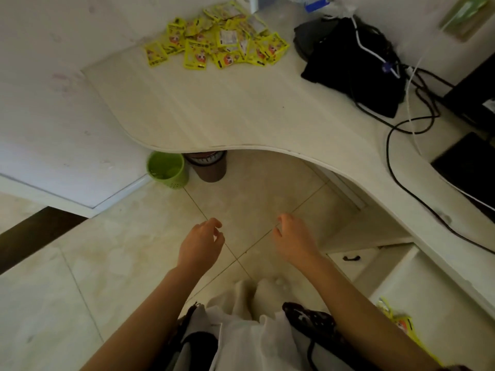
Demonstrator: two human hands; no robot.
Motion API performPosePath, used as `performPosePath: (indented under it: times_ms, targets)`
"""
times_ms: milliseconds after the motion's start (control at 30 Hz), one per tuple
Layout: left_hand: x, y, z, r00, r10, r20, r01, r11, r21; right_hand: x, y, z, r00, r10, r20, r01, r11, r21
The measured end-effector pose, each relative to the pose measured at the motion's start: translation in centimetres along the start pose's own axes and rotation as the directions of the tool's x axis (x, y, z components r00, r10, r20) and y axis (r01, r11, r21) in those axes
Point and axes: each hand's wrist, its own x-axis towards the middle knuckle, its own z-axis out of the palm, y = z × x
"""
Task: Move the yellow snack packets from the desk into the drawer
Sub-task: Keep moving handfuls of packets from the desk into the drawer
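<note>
A heap of several yellow snack packets (219,41) lies at the far corner of the pale curved desk (214,113). Below the desk's right side a white drawer (417,290) stands pulled out, and a few yellow packets (399,319) lie in it beside my right forearm. My left hand (201,243) and my right hand (292,239) hover over the tiled floor in front of the desk. Both are empty, fingers loosely curled and apart, far short of the heap.
A black bag (353,65) with black and white cables (409,124) sits on the desk to the right of the packets. A green bin (167,170) and a brown bin (210,166) stand under the desk edge. A closed drawer with a dark handle (351,258) is beside the pulled-out one.
</note>
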Motion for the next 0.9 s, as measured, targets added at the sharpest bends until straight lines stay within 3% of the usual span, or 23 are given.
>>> performPosePath:
  times_ms: [500, 900]
  targets:
    - [18.0, 2.2, -5.3, 0.993, -0.071, -0.089, 0.063, 0.994, -0.093, 18.9, -5.8, -6.6, 0.994, -0.107, 0.019, 0.108, 0.993, -0.056]
    - [31.5, 4.7, -9.1, 0.994, -0.049, -0.095, 0.043, 0.997, -0.066, 32.2, -8.0, -12.8, 0.987, -0.155, 0.026, 0.157, 0.986, -0.05]
